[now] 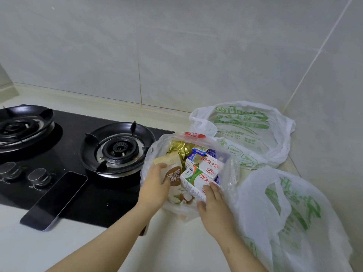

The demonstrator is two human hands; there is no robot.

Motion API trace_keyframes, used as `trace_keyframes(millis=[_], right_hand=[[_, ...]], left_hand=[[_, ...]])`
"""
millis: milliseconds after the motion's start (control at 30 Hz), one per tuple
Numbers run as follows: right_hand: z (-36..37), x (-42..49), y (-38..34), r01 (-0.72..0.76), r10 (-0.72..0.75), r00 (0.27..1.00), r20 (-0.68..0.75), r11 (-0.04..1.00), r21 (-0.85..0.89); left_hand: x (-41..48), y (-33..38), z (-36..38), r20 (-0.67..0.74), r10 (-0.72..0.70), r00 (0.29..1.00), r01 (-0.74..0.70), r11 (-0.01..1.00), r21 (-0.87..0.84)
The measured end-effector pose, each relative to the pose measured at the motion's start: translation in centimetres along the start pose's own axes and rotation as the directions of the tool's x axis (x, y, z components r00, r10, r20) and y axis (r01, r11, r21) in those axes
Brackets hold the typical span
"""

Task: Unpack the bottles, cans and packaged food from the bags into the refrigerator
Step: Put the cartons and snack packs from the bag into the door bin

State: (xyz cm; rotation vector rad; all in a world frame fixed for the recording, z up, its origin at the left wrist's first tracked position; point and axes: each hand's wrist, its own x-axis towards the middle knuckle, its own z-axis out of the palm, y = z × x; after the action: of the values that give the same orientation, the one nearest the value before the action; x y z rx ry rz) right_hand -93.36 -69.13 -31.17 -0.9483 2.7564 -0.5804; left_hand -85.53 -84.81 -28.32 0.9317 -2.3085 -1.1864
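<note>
Two hands around cartons, inside bag

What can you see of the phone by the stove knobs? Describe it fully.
The phone is a thin dark slab with rounded corners, its glossy screen off. It lies flat and slanted, mostly on the black glass hob, beside the knobs, its near end over the white counter. Nothing else touches it.

Head view, downward, near countertop
</note>
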Motion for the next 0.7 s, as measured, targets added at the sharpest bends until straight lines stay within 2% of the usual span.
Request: trace_keyframes(millis=[67, 167, 267, 333, 400, 500, 600, 700], right_hand=[[-0.2, 0.4, 0.2, -0.049, 0.05, 0.998, -0.032, 0.999, 0.01], [-0.5, 1.0, 0.6, -0.133, 0.135, 0.991, -0.015, 0.988, 0.082], [-0.9, 1.5, 0.6, -0.181, 0.181, 0.983, 0.017, 0.979, 0.098], [-1.3, 1.9, 0.4, -0.201, 0.206, 0.977, -0.049, 0.975, 0.096], [-2.0, 2.5, 0.1, -0.214, 0.229, 0.964, -0.137, 0.97, 0.117], [-3.0, 4.2, 0.0, -0.1, 0.148, 0.967, -0.209, 0.97, 0.222], [-3.5, 5.6, -0.2, -0.06, 0.12, 0.983, -0.136, 0.923, 0.379], [-3.2, 6.5, 0.2, -0.112, 0.132, 0.991, -0.029, 0.919, 0.378]], left_hand=[[0.6, 0.3, -0.5, -0.058, 0.065, 0.996, -0.061, 0.996, 0.064], [1.6, 1.2, -0.9, -0.154, 0.072, 0.986, -0.061, 0.995, 0.075], [2.3, 2.2, -0.8, -0.179, 0.181, 0.967, -0.123, 0.948, 0.292], [2.7, 2.7, -0.4, -0.183, 0.278, 0.943, -0.197, 0.91, 0.366], [3.1, 3.2, 0.0, -0.18, 0.315, 0.932, -0.244, 0.912, 0.33], [3.9, 3.6, 0.7, -0.071, 0.294, 0.953, -0.267, 0.928, 0.262], [4.8, 3.5, 1.7, 0.1, 0.259, 0.961, -0.277, 0.913, 0.298], [5.5, 3.0, 2.4, 0.147, 0.243, 0.959, -0.282, 0.88, 0.382]])
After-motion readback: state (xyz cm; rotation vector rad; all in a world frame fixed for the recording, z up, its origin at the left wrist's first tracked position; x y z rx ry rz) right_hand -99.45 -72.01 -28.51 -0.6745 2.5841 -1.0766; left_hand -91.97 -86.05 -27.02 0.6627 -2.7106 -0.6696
